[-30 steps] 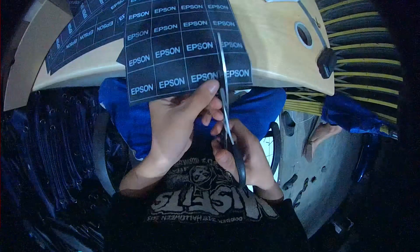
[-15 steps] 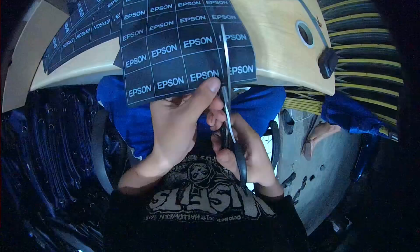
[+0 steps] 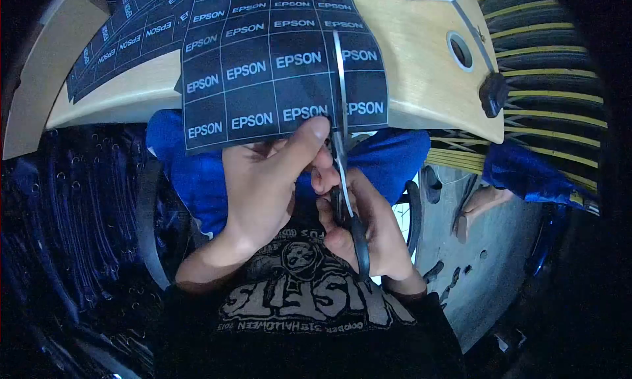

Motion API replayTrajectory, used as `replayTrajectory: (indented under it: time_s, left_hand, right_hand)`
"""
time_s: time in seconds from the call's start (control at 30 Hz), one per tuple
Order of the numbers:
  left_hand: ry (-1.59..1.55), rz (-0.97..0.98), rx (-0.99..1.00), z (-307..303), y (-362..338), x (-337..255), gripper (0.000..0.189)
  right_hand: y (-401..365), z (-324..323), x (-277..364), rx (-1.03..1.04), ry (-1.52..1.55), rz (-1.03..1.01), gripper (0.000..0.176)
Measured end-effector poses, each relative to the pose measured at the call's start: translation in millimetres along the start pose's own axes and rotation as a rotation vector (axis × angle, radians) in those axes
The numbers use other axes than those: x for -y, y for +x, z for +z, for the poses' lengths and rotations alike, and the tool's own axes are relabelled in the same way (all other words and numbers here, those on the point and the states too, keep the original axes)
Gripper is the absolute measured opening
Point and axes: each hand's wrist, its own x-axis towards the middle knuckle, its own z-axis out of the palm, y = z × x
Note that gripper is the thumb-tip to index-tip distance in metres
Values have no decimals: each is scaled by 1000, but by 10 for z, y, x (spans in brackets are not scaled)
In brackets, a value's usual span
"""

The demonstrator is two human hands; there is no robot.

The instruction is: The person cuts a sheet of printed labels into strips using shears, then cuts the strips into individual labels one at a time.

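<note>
A black sheet printed with a grid of EPSON labels [image 3: 247,93] lies over the near edge of the wooden table. My left hand [image 3: 270,165] pinches its near edge, thumb on top beside a label in the front row. In my right hand [image 3: 368,227] is a pair of scissors [image 3: 343,175] with black handles, fingers closed round the grips. One long blade lies over the sheet, pointing away from me, between the two right-hand label columns. The other blade is hidden under the sheet.
More black EPSON sheets [image 3: 141,40] overlap at the table's left, next to a cardboard box [image 3: 49,70]. The wooden table [image 3: 421,70] has a round hole [image 3: 459,51] and a dark lump [image 3: 494,95] at its right edge. A person's foot [image 3: 484,204] shows at right.
The sheet's near left corner has shifted slightly left and up, and its surface looks a little flatter. Both hands keep their holds, and the scissors have barely moved.
</note>
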Motion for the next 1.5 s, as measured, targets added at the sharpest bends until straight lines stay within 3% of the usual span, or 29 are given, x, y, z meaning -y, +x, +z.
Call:
replayTrajectory:
  time_s: [0.33,0.63,0.7,1.5]
  left_hand:
    - [46,2,-35,48,-35,-22,10]
    - [9,2,-2,14,-28,-23,10]
    - [16,0,0,17,-29,-19,10]
    - [98,48,52,-34,-15,40,10]
  right_hand:
    - [-10,-3,7,-10,-5,-29,61]
    - [-18,-32,74,29,-76,122,59]
    - [1,-10,25,-5,-102,-37,59]
    - [20,33,-72,-51,-88,-39,53]
